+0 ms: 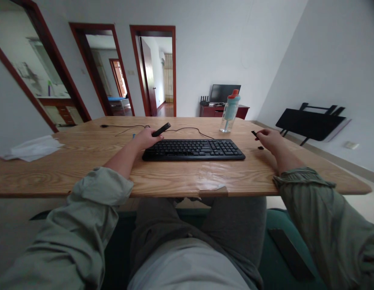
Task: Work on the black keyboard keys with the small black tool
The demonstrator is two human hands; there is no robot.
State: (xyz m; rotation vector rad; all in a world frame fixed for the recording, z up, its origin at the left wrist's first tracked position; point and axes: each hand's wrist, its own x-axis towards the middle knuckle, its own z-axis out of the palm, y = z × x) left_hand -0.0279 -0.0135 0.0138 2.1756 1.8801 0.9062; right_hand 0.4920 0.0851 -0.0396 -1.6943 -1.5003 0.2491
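A black keyboard [194, 150] lies on the wooden table in front of me, its cable running off behind it. My left hand [146, 139] is closed round a short, thick black bar-shaped object [161, 129], held tilted above the keyboard's far left corner; its kind does not show. To the right of the keyboard, my right hand [269, 139] pinches a small black piece [254, 134] by its end, above the tabletop. Just below those fingers another small dark piece [260, 148] rests on the table. Both pieces are too small to name surely.
A clear bottle with a red and blue lid [231, 110] stands behind the keyboard on the wooden table [175, 177]. White tissue or cloth [36, 148] lies at the left, and a cable plug [104, 126] at the back left. A long dark object [291, 253] rests on the green seat beside me.
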